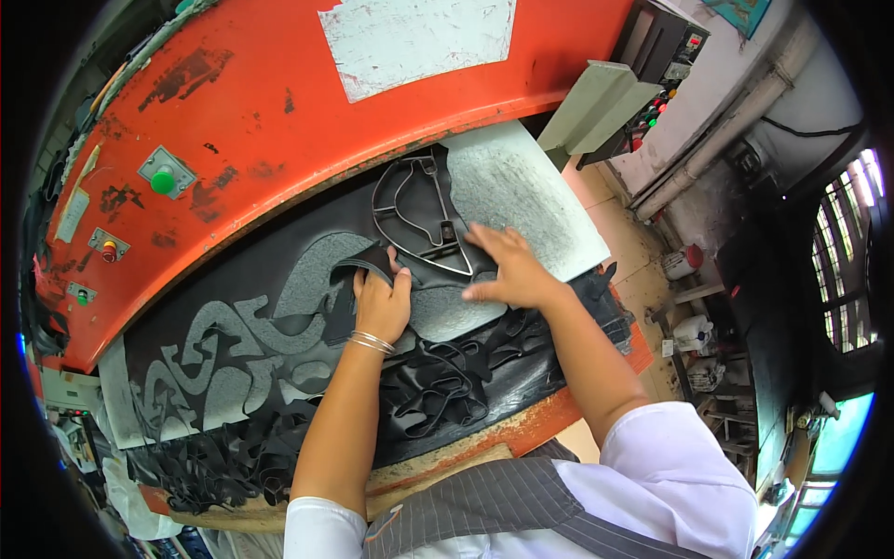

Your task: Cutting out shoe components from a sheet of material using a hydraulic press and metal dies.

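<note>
My left hand point(380, 304) is closed around a curved black leather piece point(366, 258), holding it up off the board. To its right, my right hand point(514, 268) has its fingers spread and nothing in them, close beside a metal cutting die point(447, 231). This curved steel frame with cross bars lies on a black leather sheet point(321, 212). Curved cut-out gaps in the sheet show the pale board point(535, 191) underneath. Whether my right fingertips touch the sheet's edge, I cannot tell.
A red-orange press beam point(279, 140) spans the far side, with a green button point(162, 182) and a red knob point(109, 252). Black leather scraps point(438, 382) heap along the near edge. A control box point(643, 121) stands at the far right, above a tiled floor.
</note>
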`<state>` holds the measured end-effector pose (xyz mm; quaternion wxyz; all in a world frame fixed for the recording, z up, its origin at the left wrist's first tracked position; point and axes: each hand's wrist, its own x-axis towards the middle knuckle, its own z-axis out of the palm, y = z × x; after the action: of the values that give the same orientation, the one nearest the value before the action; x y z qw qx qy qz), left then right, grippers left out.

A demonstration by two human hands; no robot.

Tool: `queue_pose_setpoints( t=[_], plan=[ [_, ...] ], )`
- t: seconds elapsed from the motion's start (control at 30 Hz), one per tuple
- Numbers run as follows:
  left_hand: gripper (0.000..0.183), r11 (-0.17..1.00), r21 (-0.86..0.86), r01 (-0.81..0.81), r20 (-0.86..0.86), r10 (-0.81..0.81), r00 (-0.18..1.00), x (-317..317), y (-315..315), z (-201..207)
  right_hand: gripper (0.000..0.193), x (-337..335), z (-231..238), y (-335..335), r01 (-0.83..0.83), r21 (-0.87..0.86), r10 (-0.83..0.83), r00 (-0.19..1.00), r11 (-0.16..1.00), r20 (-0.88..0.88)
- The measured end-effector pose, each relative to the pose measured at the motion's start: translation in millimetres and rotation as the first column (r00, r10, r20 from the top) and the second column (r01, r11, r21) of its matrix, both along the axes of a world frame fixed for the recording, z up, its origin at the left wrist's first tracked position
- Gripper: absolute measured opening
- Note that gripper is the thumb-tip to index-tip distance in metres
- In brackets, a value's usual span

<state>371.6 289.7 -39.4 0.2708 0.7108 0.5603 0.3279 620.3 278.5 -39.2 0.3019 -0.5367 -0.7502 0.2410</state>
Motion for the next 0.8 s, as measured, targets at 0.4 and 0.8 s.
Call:
queue_pose_setpoints(
  t=[0.4, 0.8],
  plan=[
    [0.019, 0.99, 0.12, -0.069, 0.095, 0.057, 0.994, 21, -1, -15, 0.063, -12, 6, -5, -0.035, 0.231, -0.02, 0.973, 0.972, 0.23],
    [0.018, 0.99, 0.133, -0.042, 0.172, 0.019, 0.985, 21, 1, -21, 0.059, -4, 1, 1, -0.146, 0.211, 0.101, 0.973, 0.966, 0.207]
  ],
)
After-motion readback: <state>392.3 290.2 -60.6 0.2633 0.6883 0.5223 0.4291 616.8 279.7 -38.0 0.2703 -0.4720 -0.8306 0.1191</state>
